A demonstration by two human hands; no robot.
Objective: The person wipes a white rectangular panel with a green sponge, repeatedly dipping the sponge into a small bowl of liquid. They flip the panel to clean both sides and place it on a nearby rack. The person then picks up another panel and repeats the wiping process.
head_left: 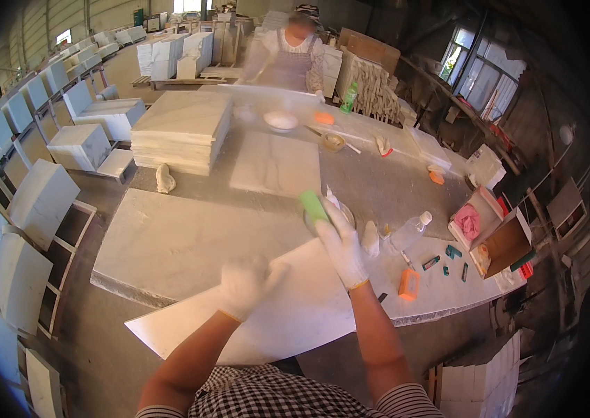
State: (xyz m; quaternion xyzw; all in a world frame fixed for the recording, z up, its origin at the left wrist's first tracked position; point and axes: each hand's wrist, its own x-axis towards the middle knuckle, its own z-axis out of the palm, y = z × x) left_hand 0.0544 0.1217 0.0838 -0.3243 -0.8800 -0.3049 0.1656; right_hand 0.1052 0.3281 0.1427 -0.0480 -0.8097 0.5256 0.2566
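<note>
Right hand (342, 245) grips a green block (312, 207) just beyond the far edge of a white panel (267, 317); left hand (242, 287) is over the panel.
Lettering: any print on the green bottle (349, 98), well beyond the panel, and on the small teal items (432, 262), right of the panel, is too small to read. The block is plain light green, oblong with rounded corners, and tilted. The gloved right hand is closed on it, thumb against fingers. The gloved left hand is motion-blurred; its fingers look part-curled, and whether it holds anything or touches the panel cannot be told. The panel is pale, flat and smooth-faced. Right of the panel: an orange piece (409, 284) and a clear bottle (412, 231). Beyond the panel: the grey tabletop (385, 184).
</note>
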